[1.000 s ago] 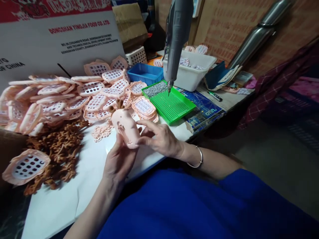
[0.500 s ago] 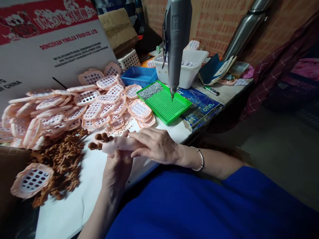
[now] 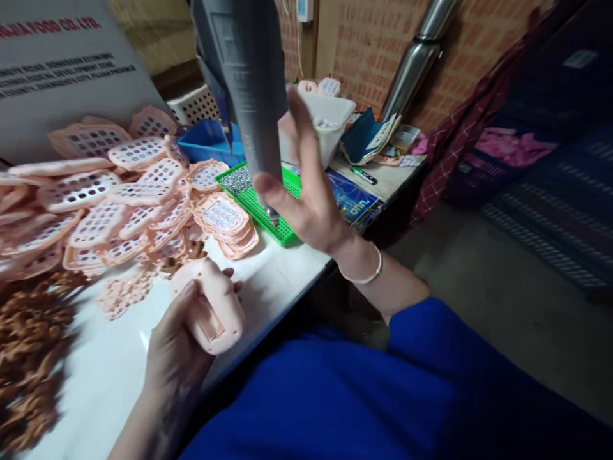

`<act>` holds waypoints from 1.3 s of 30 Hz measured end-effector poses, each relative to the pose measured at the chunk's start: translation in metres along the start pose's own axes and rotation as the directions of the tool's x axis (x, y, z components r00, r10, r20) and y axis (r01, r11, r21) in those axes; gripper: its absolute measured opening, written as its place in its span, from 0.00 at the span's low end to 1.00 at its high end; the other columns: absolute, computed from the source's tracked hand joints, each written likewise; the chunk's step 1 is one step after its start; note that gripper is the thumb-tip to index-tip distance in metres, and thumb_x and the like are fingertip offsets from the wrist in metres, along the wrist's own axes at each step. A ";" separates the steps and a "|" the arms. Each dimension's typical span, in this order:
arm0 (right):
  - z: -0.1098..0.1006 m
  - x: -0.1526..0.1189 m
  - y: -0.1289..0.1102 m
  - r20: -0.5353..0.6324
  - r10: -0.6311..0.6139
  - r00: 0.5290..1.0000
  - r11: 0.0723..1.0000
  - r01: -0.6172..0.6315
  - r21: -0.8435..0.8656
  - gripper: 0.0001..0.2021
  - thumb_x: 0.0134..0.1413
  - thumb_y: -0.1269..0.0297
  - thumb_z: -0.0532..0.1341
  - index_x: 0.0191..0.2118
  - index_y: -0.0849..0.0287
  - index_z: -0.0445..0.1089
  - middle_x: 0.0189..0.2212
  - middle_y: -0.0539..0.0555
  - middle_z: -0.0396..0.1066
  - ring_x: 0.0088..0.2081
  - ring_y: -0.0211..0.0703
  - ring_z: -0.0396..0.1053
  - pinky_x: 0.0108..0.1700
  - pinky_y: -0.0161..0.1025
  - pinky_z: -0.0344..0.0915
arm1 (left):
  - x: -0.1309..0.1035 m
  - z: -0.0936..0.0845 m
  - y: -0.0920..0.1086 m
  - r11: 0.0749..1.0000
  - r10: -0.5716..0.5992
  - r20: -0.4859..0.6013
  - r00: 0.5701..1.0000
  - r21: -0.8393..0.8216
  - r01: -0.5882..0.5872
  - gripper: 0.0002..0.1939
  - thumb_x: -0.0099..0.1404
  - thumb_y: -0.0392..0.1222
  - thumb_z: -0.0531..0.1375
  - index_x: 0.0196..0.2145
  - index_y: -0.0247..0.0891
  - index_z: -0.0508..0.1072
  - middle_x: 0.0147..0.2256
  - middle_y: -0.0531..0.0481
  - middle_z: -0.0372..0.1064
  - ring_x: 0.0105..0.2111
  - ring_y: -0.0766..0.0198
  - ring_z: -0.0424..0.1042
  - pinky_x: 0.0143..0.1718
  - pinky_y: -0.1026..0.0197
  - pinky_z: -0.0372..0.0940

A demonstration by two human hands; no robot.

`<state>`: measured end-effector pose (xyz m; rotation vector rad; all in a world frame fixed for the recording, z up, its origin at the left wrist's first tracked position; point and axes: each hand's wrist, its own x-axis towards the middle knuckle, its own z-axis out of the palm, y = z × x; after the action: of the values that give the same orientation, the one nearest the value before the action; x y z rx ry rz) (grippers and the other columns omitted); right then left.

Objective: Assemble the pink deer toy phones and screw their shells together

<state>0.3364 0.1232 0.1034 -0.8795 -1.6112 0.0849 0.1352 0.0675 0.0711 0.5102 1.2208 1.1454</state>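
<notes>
My left hand (image 3: 175, 342) grips a pale pink plastic toy body (image 3: 218, 310) with small holes and a rectangular recess on its upturned face. Brown knobbed pieces (image 3: 194, 249) show at its far end. My right hand (image 3: 311, 185) is raised with fingers spread beside a grey electric screwdriver (image 3: 256, 83) that hangs upright, tip down. The thumb overlaps the lower part of the screwdriver in view; whether it touches is unclear. Below the tip lies a green perforated tray (image 3: 285, 236) with small silver screws (image 3: 237, 181) at its far left corner.
Pink-rimmed perforated plates (image 3: 143, 191) are heaped at left, near a pile of brown pieces (image 3: 33, 364) and small pink parts (image 3: 124, 291). Behind stand a blue bin (image 3: 205, 144) and a white tub (image 3: 335, 137). A marker (image 3: 364, 174) lies near the table's right edge.
My right hand has let go of the toy body and risen to the screwdriver, its fingers spreading. My left hand has turned the body so its recessed face shows. The view has shifted right.
</notes>
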 end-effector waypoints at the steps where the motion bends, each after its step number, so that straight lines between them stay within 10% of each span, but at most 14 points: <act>1: 0.004 0.009 0.012 0.089 0.027 0.996 0.992 -0.038 0.121 0.31 0.67 0.43 0.54 0.63 0.61 0.52 0.58 0.57 0.67 0.63 0.42 0.62 0.67 0.39 0.63 | 0.001 0.006 -0.001 0.998 -0.066 -0.003 0.998 0.012 0.066 0.18 0.43 0.47 0.74 0.33 0.41 0.79 0.29 0.52 0.80 0.27 0.59 0.79 0.25 0.63 0.75; 5: 0.014 0.032 0.046 0.404 0.126 0.906 0.891 -0.283 0.356 0.31 0.57 0.39 0.63 0.55 0.57 0.59 0.36 0.44 0.71 0.36 0.28 0.70 0.41 0.26 0.72 | 0.004 0.028 -0.007 0.972 -0.229 0.110 0.967 0.080 0.221 0.23 0.39 0.46 0.75 0.34 0.36 0.78 0.28 0.48 0.80 0.25 0.59 0.77 0.25 0.64 0.74; 11: -0.011 0.025 0.052 0.256 0.293 0.921 0.835 -0.377 0.400 0.29 0.52 0.38 0.65 0.46 0.59 0.63 0.24 0.39 0.61 0.19 0.23 0.60 0.22 0.28 0.61 | 0.015 0.036 -0.018 0.950 -0.287 0.156 0.945 0.175 0.259 0.30 0.37 0.45 0.77 0.39 0.36 0.76 0.29 0.48 0.79 0.24 0.61 0.76 0.24 0.65 0.71; 29: -0.004 -0.013 0.062 0.182 0.525 0.831 0.743 -0.552 0.378 0.29 0.45 0.37 0.67 0.48 0.48 0.64 0.20 0.41 0.58 0.18 0.34 0.58 0.23 0.37 0.64 | 0.023 0.039 -0.021 0.871 -0.445 -0.033 0.895 0.214 0.441 0.41 0.28 0.52 0.79 0.43 0.42 0.74 0.30 0.48 0.77 0.25 0.53 0.76 0.22 0.59 0.71; 39: -0.004 -0.022 0.071 0.188 0.487 0.853 0.711 -0.512 0.482 0.24 0.44 0.45 0.70 0.45 0.47 0.66 0.20 0.40 0.60 0.19 0.33 0.61 0.25 0.36 0.64 | 0.019 0.035 -0.021 0.914 -0.364 0.101 0.926 0.230 0.334 0.33 0.40 0.55 0.77 0.43 0.44 0.74 0.32 0.51 0.76 0.28 0.59 0.76 0.27 0.64 0.72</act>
<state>0.3738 0.1593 0.0501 -0.8610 -1.2477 0.8980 0.1742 0.0848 0.0567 0.4967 1.2542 0.6680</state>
